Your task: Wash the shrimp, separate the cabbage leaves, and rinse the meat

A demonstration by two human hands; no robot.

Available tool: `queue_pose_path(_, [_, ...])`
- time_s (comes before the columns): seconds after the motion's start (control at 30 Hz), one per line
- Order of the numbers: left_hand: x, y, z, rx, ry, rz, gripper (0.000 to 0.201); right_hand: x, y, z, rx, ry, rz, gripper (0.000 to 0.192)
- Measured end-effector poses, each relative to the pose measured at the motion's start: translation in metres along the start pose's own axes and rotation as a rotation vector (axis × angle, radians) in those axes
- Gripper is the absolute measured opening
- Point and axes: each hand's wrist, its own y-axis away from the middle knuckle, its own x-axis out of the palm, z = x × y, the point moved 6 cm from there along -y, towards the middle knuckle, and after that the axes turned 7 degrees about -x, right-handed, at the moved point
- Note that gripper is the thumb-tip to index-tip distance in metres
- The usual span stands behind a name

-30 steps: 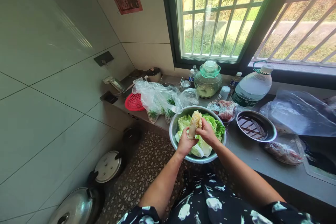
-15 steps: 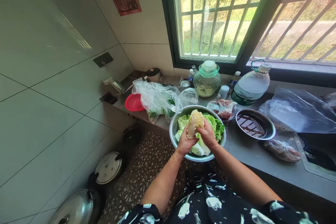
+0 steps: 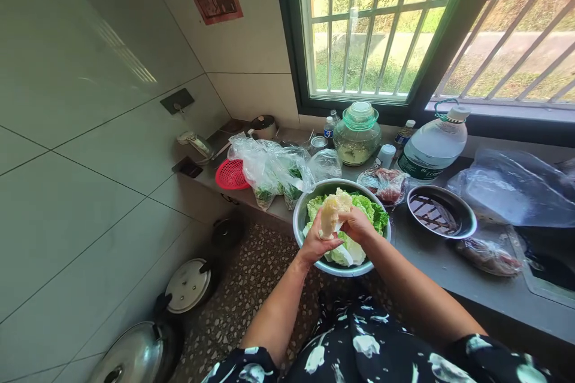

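Over a steel bowl (image 3: 300, 224) of green cabbage leaves (image 3: 368, 208), both my hands grip a pale yellow cabbage heart (image 3: 331, 212). My left hand (image 3: 314, 242) wraps around its base from the left. On the right side, my right hand (image 3: 357, 224) holds an outer leaf of that same cabbage heart. The bowl sits at the front edge of the grey counter (image 3: 431, 263).
Behind the bowl lie clear plastic bags of greens (image 3: 269, 170), a red strainer (image 3: 230, 174), a glass jar (image 3: 357, 134), a large water jug (image 3: 433, 146), a plate of meat (image 3: 385, 185) and a dark bowl (image 3: 440, 212). Pot lids (image 3: 186, 284) stand on the floor at left.
The cabbage heart has tilted and sunk slightly toward the bowl while my right hand pulls at its outer leaf. The view shifted a little.
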Motion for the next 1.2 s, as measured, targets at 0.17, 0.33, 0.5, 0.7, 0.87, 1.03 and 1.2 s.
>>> queue_pose_path(0.17, [-0.033, -0.014, 0.012, -0.037, 0.357, -0.397, 0.066, -0.042, -0.006, -0.003, -0.169, -0.028, -0.414, 0.046])
queue_pose_path(0.33, [-0.034, -0.020, 0.024, -0.165, 0.194, -0.312, 0.054, -0.076, -0.012, -0.002, -0.174, 0.605, -0.301, 0.056])
queue_pose_path(0.5, [-0.020, -0.011, 0.002, -0.082, -0.604, -0.364, 0.026, -0.054, -0.012, 0.016, -0.245, 0.731, -0.105, 0.042])
queue_pose_path(0.7, [-0.005, -0.006, -0.016, -0.054, -1.210, -0.546, 0.038, -0.019, -0.006, 0.013, -0.081, 0.386, 0.012, 0.046])
queue_pose_path(0.87, [0.000, -0.007, -0.010, -0.014, -1.284, -0.503, 0.042, -0.023, -0.009, 0.009, -0.058, 0.323, -0.022, 0.039])
queue_pose_path(1.03, [-0.006, -0.012, -0.001, -0.034, -1.002, -0.372, 0.038, -0.030, -0.014, -0.001, 0.000, 0.245, -0.052, 0.035])
queue_pose_path(1.2, [-0.017, -0.017, 0.011, -0.183, -0.739, -0.362, 0.016, -0.027, -0.010, 0.002, -0.054, 0.098, 0.034, 0.031])
